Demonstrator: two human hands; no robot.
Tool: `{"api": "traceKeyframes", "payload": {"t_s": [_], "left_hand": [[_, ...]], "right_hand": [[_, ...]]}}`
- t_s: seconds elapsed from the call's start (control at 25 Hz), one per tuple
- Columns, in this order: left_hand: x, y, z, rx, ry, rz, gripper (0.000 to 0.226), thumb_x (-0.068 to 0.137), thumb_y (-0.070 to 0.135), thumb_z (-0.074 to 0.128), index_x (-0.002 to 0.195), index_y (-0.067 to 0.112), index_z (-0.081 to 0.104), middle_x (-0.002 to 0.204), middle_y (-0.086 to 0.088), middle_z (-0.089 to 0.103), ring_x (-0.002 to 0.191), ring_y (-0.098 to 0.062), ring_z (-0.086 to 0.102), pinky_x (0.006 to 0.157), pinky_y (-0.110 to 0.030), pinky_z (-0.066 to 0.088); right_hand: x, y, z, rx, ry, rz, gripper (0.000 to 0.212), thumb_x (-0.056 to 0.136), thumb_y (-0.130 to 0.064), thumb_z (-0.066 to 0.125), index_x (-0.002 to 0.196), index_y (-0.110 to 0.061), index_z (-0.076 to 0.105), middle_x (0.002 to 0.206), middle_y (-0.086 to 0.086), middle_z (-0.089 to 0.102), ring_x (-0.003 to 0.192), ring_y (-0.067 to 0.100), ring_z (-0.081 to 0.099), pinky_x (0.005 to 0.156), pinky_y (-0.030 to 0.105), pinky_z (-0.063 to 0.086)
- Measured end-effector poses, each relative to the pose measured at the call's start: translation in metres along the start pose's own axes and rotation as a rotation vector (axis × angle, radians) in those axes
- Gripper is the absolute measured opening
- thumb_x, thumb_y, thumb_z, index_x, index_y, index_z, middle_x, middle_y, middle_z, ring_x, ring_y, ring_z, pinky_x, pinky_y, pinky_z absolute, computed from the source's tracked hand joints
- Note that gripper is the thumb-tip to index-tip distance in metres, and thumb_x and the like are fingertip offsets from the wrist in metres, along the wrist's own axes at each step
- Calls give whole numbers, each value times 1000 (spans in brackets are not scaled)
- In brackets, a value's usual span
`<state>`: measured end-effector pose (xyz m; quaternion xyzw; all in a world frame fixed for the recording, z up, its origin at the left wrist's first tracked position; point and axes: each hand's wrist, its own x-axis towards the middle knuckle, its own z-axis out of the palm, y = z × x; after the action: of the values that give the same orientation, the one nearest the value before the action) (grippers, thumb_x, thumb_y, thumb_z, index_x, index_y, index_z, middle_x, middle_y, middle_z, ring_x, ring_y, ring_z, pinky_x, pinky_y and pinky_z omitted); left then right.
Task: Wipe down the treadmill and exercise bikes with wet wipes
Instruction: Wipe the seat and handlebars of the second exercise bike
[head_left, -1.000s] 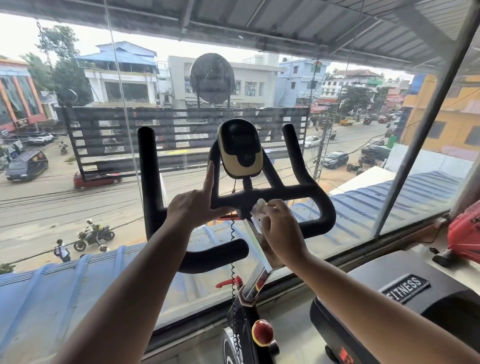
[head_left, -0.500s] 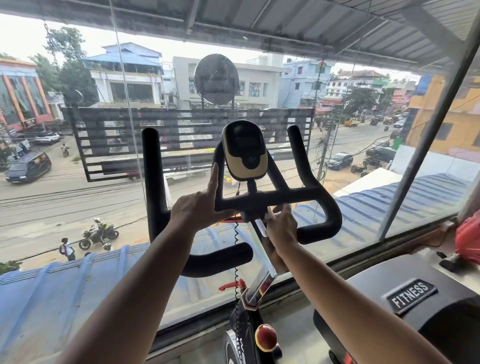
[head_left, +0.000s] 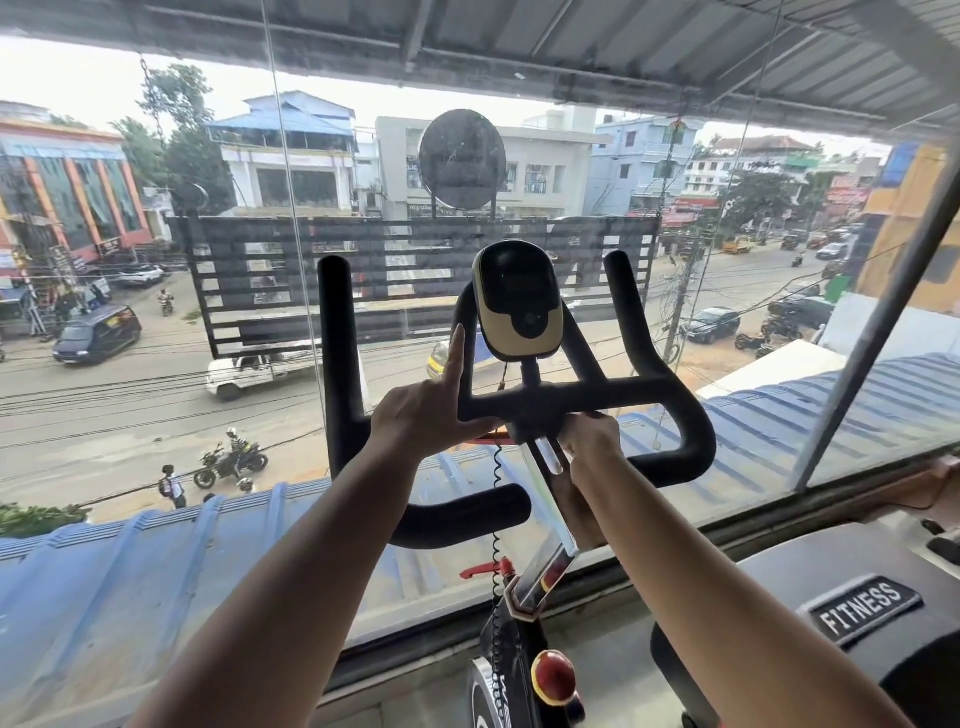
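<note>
An exercise bike stands against the window, with black handlebars (head_left: 649, 395) and a black-and-tan console (head_left: 519, 301) above them. My left hand (head_left: 426, 415) grips the left side of the cross bar, index finger pointing straight up. My right hand (head_left: 592, 441) is curled against the centre clamp where the bars meet the silver stem (head_left: 550, 519). The wet wipe is hidden under its fingers.
A coiled cable (head_left: 496, 519) hangs beside the stem, above a red knob (head_left: 553, 675). A black machine with a FITNESS label (head_left: 857, 613) sits close on the right. The window glass (head_left: 156, 467) is right behind the bars, with a street below.
My right hand has slid up and forward from the stem to under the centre clamp, and the white wipe seen earlier is now covered. The left hand kept its grip.
</note>
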<state>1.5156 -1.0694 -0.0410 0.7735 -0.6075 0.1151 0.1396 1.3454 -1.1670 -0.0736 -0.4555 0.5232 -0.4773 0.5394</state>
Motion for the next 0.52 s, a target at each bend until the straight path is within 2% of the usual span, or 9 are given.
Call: {"api": "traceKeyframes", "payload": {"t_s": [0.08,0.2,0.28,0.36,0.44,0.52], "left_hand": [[1,-2,1,6,6,2,119,80,78,50,150,24,-29,89,-9,72,71,-26,66,58,-32,42],[1,-2,2,15,-7,6,120,80,79,49,149,24,-31,88,-9,72,71,-27,66,59,-32,44],[1,-1,3,25,-10,7,120,80,80,48,149,23,-32,88,-9,72,71,-26,66,60,-33,45],[2,-1,2,28,-9,0,119,79,80,48,149,24,-31,89,-9,71,70,-26,64,60,-33,44],[1,-1,0,23,-22,-6,119,80,79,49,149,24,-30,89,-9,72,64,-23,58,59,-31,43],[0,0,1,27,-14,-13,119,80,79,49,150,23,-29,88,-8,71,59,-20,52,58,-30,43]], "right_hand": [[-5,2,-2,52,42,14,9,91,-2,52,92,-11,49,117,25,59,70,19,54,60,29,47],[-12,7,-2,85,137,-5,29,89,-5,63,108,-10,42,109,18,61,81,22,60,68,30,49],[-16,8,-2,88,151,-23,36,88,-9,66,110,-13,37,106,17,61,85,24,64,66,27,49],[-16,9,-1,76,141,-42,37,91,-11,62,116,-14,35,108,18,59,89,26,64,64,25,48],[-13,10,4,-57,175,-55,35,94,-9,54,123,-9,35,118,21,55,100,33,61,73,31,48],[-17,11,7,-113,164,-63,31,94,-5,50,123,-6,37,118,22,57,104,34,60,79,35,49]]}}
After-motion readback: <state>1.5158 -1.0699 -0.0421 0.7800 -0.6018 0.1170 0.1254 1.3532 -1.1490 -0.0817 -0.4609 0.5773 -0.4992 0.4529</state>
